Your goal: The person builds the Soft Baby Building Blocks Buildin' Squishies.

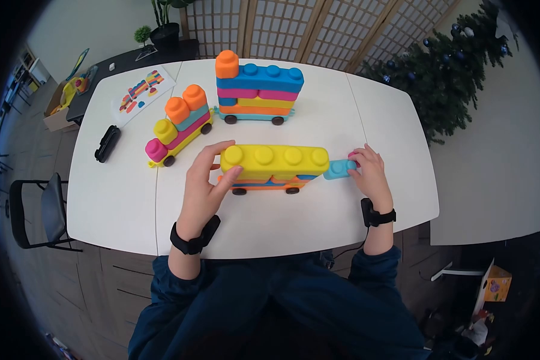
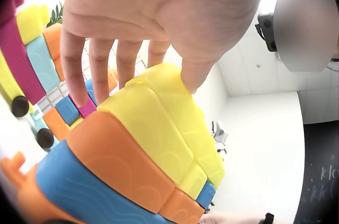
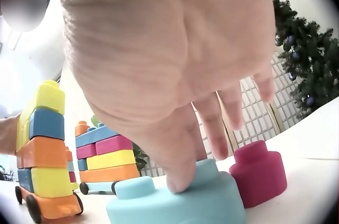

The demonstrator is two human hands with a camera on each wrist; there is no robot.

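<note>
My left hand (image 1: 199,187) grips the left end of a long yellow toy block (image 1: 279,163), thumb on the near side and fingers on the far side. That block tops a wheeled block wagon (image 1: 261,185) with orange and blue layers, standing in front of me. At the wagon's right, my right hand (image 1: 374,177) pinches a stud of a light blue block (image 3: 177,205) between thumb and forefinger. A small magenta one-stud block (image 3: 258,176) sits right beside the light blue one, partly covered by the fingers in the head view.
A tall block wagon (image 1: 258,99) stands at the back of the white table (image 1: 300,231). Left of it is a stepped block wagon (image 1: 183,129). A picture sheet (image 1: 141,93) and a black case (image 1: 107,144) lie at the left. A decorated tree (image 1: 444,66) stands beyond the right edge.
</note>
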